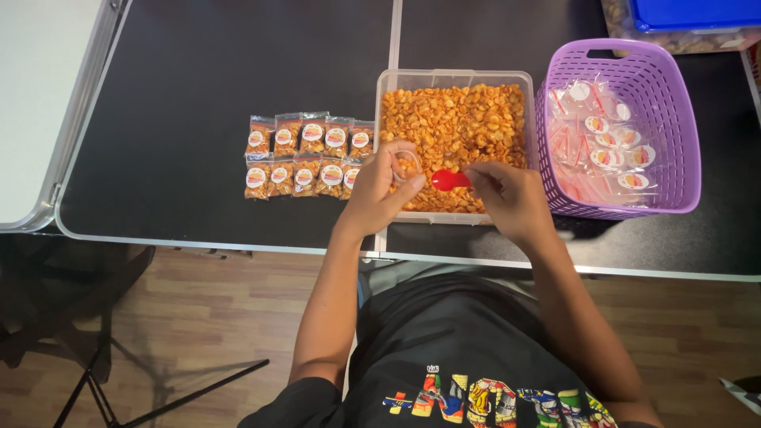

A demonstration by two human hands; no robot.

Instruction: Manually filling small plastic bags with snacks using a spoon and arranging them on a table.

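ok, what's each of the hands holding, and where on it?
Left hand holds a small clear bag by its open rim; right hand holds a red spoon by its handle end.

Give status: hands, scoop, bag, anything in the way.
Left hand holds small clear bag open over snack tub. Right hand holds red scoop at bag mouth. Nothing between them.

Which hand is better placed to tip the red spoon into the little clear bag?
Right. The right hand already holds the red plastic spoon, its bowl beside the small clear bag that the left hand holds open over the clear tub of orange snacks.
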